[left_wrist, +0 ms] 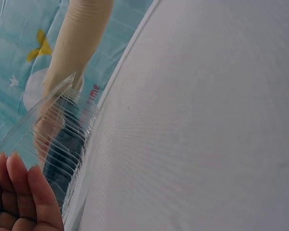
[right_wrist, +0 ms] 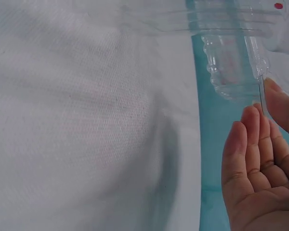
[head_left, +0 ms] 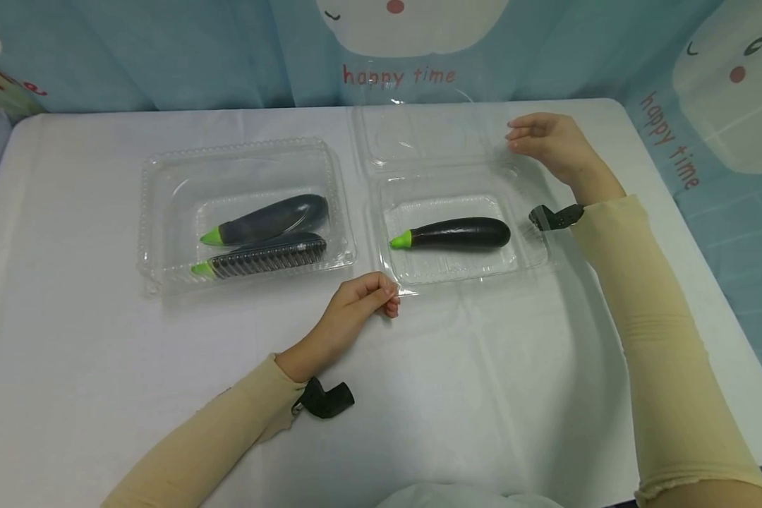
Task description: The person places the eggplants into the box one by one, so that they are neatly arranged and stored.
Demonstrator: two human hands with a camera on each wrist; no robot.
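An open clear plastic clamshell box lies right of centre in the head view, its lid folded back toward the curtain. A dark eggplant with a bright green stem lies in its base, stem to the left. My left hand pinches the near left corner of the base between thumb and fingers. At the far right, my right hand holds the lid's side edge; the right wrist view shows the thumb against the plastic, opposite the fingers.
Left of the clamshell sits another clear plastic box with two eggplants in it, one seen through ridged plastic. Both boxes stand on a white-covered table. A blue printed curtain hangs along the far and right edges.
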